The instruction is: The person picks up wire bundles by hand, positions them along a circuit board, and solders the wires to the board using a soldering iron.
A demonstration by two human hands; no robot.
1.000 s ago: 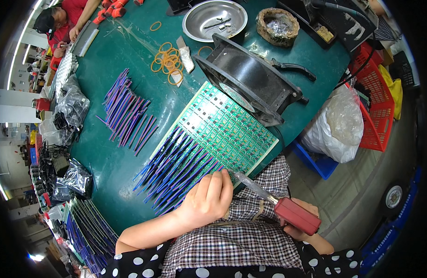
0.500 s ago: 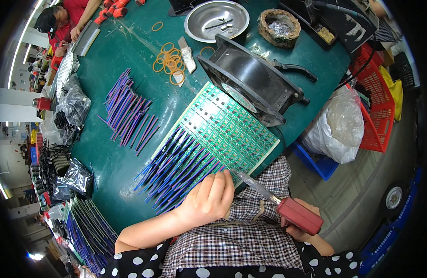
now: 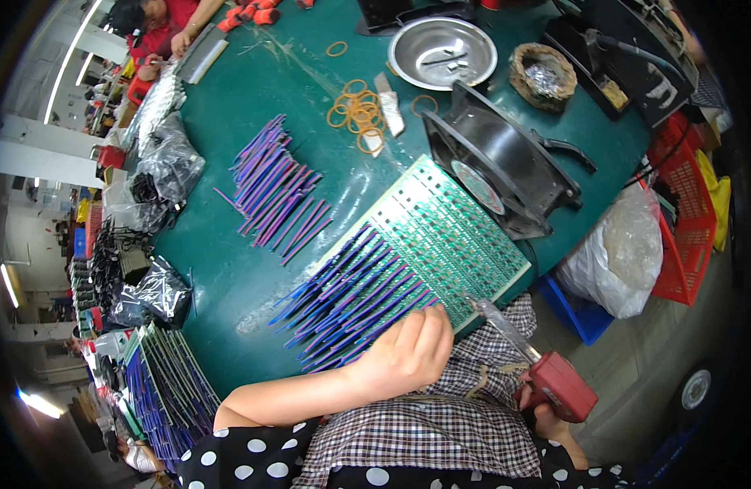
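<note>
A green panel of small circuit boards [image 3: 450, 232] lies on the table in front of me. Rows of blue and purple wires [image 3: 343, 295] stick out over its near left part. My left hand [image 3: 408, 350] is closed in a pinch at the board's near edge, on what looks like the end of a purple wire; the fingers partly hide it. My right hand [image 3: 548, 420] is wrapped round the red handle of a soldering iron [image 3: 563, 386]. The iron's tip points at the board's near edge, slightly right of my left fingertips and apart from them.
A black fan [image 3: 506, 155] stands against the board's far right edge. Behind are rubber bands [image 3: 357, 110], a metal bowl [image 3: 442, 53], a round brown dish [image 3: 542, 77] and pliers [image 3: 567, 149]. Loose wires [image 3: 274, 183] lie left. A person [image 3: 176, 37] works at the far left.
The whole view has shifted, so things sit further right and lower. The iron's tip has drawn a little away from my left fingertips, to the right. Both hands keep their grip.
</note>
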